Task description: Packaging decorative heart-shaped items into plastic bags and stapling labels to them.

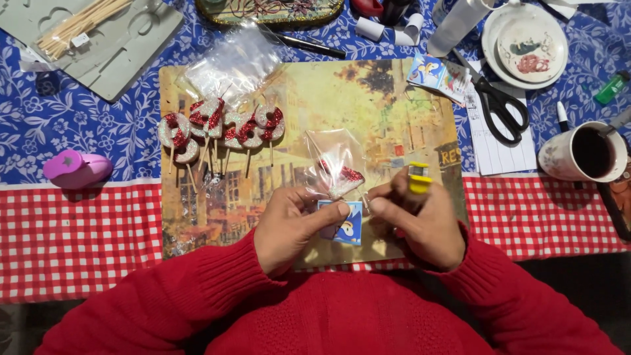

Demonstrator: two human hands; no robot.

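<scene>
Now my left hand (289,223) and right hand (420,220) both pinch a crinkly clear bag (335,164) holding a glittery pick; right grip also holds a yellow stapler (419,177).

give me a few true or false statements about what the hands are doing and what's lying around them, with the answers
1. Both hands pinch a small clear bag with a glittery red piece inside. True.
2. The right hand also holds a yellow lighter. True.
3. The scissors lie left of the hands, by the pink punch. False: they lie to the upper right, near the plate.
4. The glitter picks sit on the placemat, up and left of the left hand. True.
5. The mug lies tipped on its side. False: it stands upright at the right.
</scene>
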